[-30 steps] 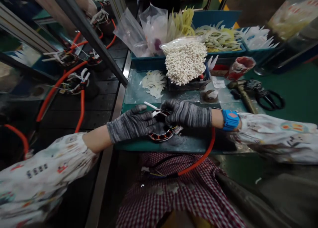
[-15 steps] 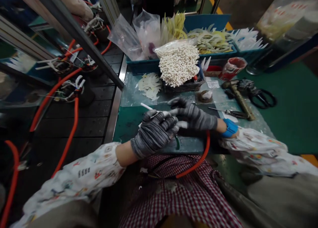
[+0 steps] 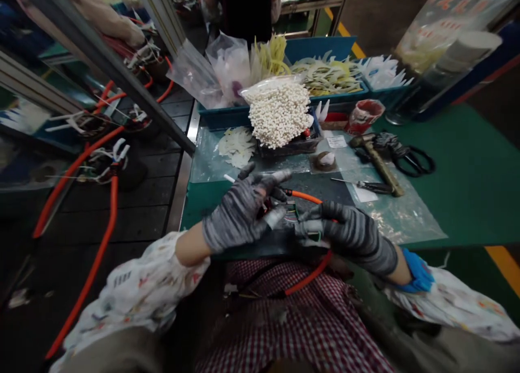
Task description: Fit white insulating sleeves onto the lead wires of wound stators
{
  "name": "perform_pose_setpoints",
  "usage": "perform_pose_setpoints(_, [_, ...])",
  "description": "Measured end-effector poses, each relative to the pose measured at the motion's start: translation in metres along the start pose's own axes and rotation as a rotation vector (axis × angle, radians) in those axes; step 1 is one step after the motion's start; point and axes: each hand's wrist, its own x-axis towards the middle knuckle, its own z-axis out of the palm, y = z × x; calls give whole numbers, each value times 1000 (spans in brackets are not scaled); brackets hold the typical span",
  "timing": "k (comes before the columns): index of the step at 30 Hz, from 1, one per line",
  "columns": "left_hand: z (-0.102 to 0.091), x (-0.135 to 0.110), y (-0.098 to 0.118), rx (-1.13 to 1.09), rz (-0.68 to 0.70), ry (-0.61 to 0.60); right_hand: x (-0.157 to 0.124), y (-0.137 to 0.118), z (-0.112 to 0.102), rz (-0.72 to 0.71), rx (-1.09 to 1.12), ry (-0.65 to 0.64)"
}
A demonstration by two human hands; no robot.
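Note:
My left hand (image 3: 241,213), in a grey striped glove, is curled over a small motor stator (image 3: 280,213) at the near edge of the green bench (image 3: 467,189). The glove hides most of the stator. A thin white tube (image 3: 228,177) sticks out behind that hand. My right hand (image 3: 351,235), gloved the same way, is closed on the bundle of thin wires (image 3: 303,227) leaving the stator's right side. An orange cable (image 3: 303,196) runs from the stator, under my right hand, and loops down over my checked lap (image 3: 309,275).
Behind my hands stand a bag of small white pieces (image 3: 278,110), blue trays of white and yellow strips (image 3: 325,75), a red cup (image 3: 363,116), a hammer (image 3: 376,156), scissors (image 3: 412,159) and pliers (image 3: 363,185). A conveyor at the left carries stators with orange cables (image 3: 116,162). A person stands beyond the trays (image 3: 244,7).
My left hand has slid right and closed over the stator. My right hand has come off its top and moved right and nearer, closing on the wires. The view has tilted.

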Motion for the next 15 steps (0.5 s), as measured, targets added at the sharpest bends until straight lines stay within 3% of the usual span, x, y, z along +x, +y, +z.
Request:
perform_pose_setpoints(3, [15,-22,9,208,75,65,-4,4,-1,-176,-98,60])
perform_pose_setpoints(6, [42,-33,11,411,130,156,-1,0,8,-343,-193,130])
perform_pose_setpoints(9, [60,-36,9,515,145,336,10,-3,31,-362,-131,380])
perform_pose_setpoints(11, [56,-41,6,476,168,394,21,0,52,-326,33,565])
perform_pose_setpoints(13, [38,-50,-3,321,203,345,35,6,73,-309,222,659])
perform_pose_setpoints(15, [12,-58,-23,141,118,269,48,13,89,-322,342,692])
